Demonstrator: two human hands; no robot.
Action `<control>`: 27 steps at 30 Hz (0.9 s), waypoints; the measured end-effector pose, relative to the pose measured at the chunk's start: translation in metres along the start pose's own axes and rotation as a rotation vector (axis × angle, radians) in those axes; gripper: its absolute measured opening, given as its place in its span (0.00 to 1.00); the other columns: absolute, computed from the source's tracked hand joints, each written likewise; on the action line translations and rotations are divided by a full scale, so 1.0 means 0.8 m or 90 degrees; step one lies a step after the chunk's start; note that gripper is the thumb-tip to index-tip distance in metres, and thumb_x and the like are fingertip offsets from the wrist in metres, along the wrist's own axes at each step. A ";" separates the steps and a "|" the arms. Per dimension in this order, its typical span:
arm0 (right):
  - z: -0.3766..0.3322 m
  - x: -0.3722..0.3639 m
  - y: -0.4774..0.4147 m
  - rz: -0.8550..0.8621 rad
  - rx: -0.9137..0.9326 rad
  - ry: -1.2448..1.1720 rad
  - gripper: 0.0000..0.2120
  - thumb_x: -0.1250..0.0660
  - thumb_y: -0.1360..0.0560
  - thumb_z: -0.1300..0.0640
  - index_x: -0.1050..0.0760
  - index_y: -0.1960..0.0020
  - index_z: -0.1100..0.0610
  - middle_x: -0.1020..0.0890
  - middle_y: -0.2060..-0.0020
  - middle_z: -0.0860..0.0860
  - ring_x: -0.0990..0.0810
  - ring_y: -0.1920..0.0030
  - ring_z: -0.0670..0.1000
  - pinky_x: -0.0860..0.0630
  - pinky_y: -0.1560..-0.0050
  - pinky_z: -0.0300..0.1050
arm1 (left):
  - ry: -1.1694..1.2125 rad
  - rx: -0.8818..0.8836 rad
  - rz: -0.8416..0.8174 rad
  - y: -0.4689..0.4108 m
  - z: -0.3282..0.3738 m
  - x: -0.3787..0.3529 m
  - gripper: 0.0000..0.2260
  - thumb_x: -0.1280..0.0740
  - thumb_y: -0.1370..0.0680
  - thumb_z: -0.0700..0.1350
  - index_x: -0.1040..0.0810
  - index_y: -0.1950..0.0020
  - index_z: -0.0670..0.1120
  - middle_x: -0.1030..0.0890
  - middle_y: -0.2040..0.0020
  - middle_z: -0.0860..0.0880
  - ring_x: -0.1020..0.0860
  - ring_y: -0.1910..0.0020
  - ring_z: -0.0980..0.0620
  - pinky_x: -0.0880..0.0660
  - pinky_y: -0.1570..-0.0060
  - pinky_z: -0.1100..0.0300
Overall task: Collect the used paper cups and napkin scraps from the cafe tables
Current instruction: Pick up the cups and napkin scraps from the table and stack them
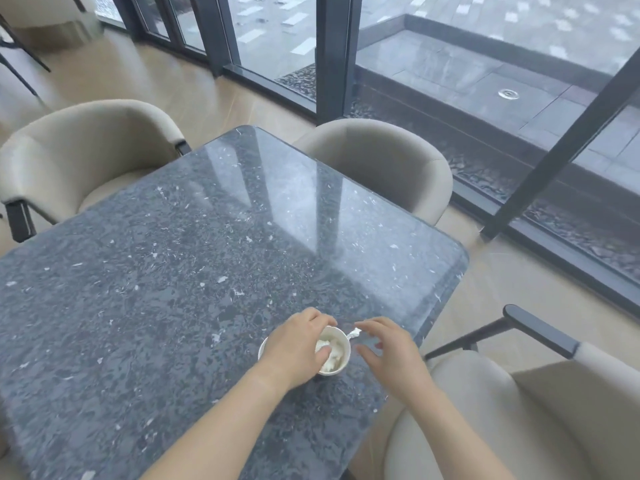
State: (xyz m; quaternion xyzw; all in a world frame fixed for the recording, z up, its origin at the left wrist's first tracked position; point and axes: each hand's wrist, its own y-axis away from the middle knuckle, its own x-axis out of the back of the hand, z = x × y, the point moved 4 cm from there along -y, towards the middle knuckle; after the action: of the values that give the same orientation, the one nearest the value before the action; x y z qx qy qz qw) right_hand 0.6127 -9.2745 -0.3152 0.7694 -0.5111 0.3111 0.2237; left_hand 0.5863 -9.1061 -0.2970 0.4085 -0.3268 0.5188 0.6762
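Left hand (298,344) curls round the cup (341,365) rim at the table's (207,271) five o'clock, right hand (388,351) spread beside a scrap (354,334) at the cup's one o'clock; flimsy paper, so pinch lightly.

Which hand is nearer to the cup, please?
Left. The left hand grips the cup at its rim; the right hand is beside it on the right, fingers spread, not touching.

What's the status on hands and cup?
Left hand grips cup at the rim, scraps inside. Right hand open, beside loose scrap on table. Nothing in the way.
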 end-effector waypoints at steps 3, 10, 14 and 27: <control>0.021 0.000 -0.010 0.003 -0.024 0.010 0.13 0.30 0.29 0.57 0.23 0.45 0.52 0.23 0.52 0.44 0.26 0.53 0.41 0.29 0.50 0.34 | -0.012 0.006 -0.019 -0.018 -0.003 -0.005 0.16 0.37 0.25 0.50 0.31 0.37 0.56 0.29 0.40 0.56 0.30 0.40 0.53 0.31 0.51 0.58; 0.059 -0.053 -0.048 -0.126 -0.068 0.069 0.15 0.34 0.28 0.58 0.24 0.42 0.55 0.23 0.46 0.50 0.24 0.46 0.51 0.30 0.49 0.40 | -0.047 0.065 -0.061 -0.025 -0.032 -0.012 0.08 0.40 0.24 0.51 0.27 0.45 0.57 0.23 0.47 0.56 0.26 0.45 0.53 0.31 0.51 0.56; 0.074 -0.074 -0.059 -0.161 -0.062 0.113 0.11 0.37 0.27 0.60 0.23 0.45 0.55 0.25 0.48 0.50 0.27 0.45 0.52 0.30 0.49 0.42 | -0.032 0.084 -0.046 -0.029 -0.036 -0.010 0.07 0.40 0.23 0.51 0.27 0.47 0.56 0.22 0.51 0.56 0.25 0.49 0.54 0.30 0.54 0.58; -0.024 0.002 -0.046 0.081 0.061 -0.066 0.03 0.29 0.30 0.60 0.20 0.57 0.54 0.22 0.60 0.46 0.24 0.61 0.43 0.26 0.60 0.33 | -0.024 0.085 -0.031 -0.016 -0.040 0.003 0.08 0.39 0.24 0.53 0.27 0.45 0.57 0.25 0.48 0.57 0.26 0.47 0.56 0.27 0.54 0.57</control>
State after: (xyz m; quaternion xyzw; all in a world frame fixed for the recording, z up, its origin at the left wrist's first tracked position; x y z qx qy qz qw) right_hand 0.6425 -9.2492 -0.3014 0.7604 -0.5544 0.3080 0.1398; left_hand 0.5999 -9.0782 -0.3119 0.4705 -0.2940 0.5147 0.6537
